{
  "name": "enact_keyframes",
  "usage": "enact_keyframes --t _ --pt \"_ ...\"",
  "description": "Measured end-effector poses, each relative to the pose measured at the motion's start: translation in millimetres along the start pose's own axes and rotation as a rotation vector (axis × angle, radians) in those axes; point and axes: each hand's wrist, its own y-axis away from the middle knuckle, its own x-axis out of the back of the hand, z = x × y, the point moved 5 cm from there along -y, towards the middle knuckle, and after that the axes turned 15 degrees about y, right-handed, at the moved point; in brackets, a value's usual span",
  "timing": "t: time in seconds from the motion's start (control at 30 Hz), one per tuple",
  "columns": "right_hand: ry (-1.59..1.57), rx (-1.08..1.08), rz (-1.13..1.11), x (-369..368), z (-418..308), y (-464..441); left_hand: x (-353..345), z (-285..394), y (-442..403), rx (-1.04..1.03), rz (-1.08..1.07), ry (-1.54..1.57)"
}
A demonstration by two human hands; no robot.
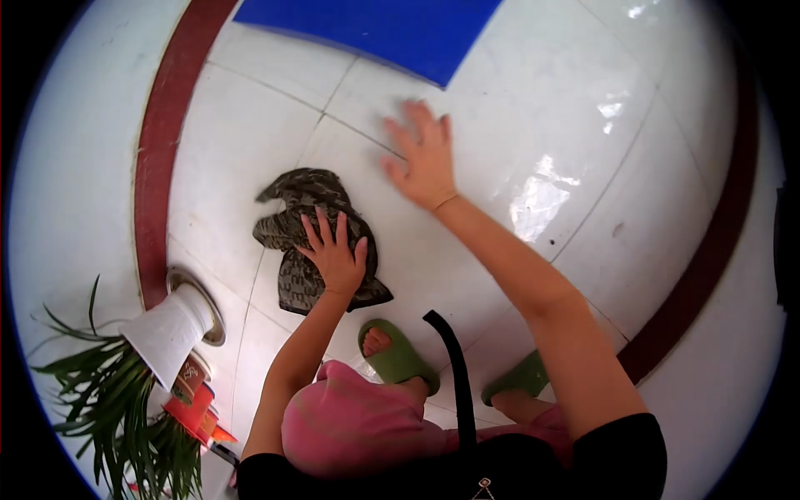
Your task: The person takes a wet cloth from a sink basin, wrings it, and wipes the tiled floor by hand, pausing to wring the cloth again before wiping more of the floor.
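A crumpled dark cloth (308, 196) with a lighter printed pattern lies on the white tiled floor (250, 125). My left hand (335, 260) rests on its right part, palm down with the fingers spread. What is under the palm is hidden. Farther forward and to the right, my right hand (423, 160) is held apart from the cloth. Its fingers are spread, slightly blurred, and hold nothing. Whether that hand touches the floor I cannot tell.
A blue flat panel (375, 29) is at the top. White pot (171, 333) with a long-leaved plant (100, 375) stands at left, a red object (193, 417) beside it. Green slippers (398, 354) are on my feet. Dark red bands (154, 175) edge the floor.
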Motion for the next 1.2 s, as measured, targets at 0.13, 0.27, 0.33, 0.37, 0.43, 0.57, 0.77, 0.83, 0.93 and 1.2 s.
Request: enact_keyframes --t 0.13,0.27,0.33,0.37,0.43,0.57,0.77,0.83,0.93,1.2 --pt "0.030 0.156 -0.348 -5.1 -51.1 68.3 -10.9 67.2 -18.8 -0.317 -0.217 0.493" --pt "-0.009 0.192 -0.311 -4.7 -26.1 64.7 -18.9 66.2 -10.8 -0.492 -0.111 0.105" --pt "0.050 0.237 -0.355 0.4 -12.4 56.0 -16.5 78.2 -20.0 -0.500 -0.166 -0.086" --pt "0.095 0.229 -0.338 3.2 -0.1 49.9 -10.4 86.6 -30.9 -0.514 -0.190 -0.099" --pt "0.201 0.182 -0.312 14.2 33.7 35.6 -13.3 95.9 -53.0 -0.526 -0.212 -0.137" --pt "0.481 0.018 -0.344 60.0 135.2 4.0 -20.8 112.7 -108.6 -0.542 -0.346 -0.005" --pt "0.633 -0.067 -0.448 142.1 219.7 74.1 -76.7 235.3 -115.4 -0.793 -0.456 0.019" --pt "0.568 -0.023 -0.466 168.3 218.0 130.9 -91.8 270.4 -60.4 -0.810 -0.527 0.004" --pt "0.388 0.058 -0.613 201.6 184.1 218.3 -110.7 277.0 54.4 -0.774 -0.850 0.134" --pt "0.094 0.072 -0.361 163.4 125.6 267.6 -118.3 237.2 170.0 -0.553 -0.944 -0.074"
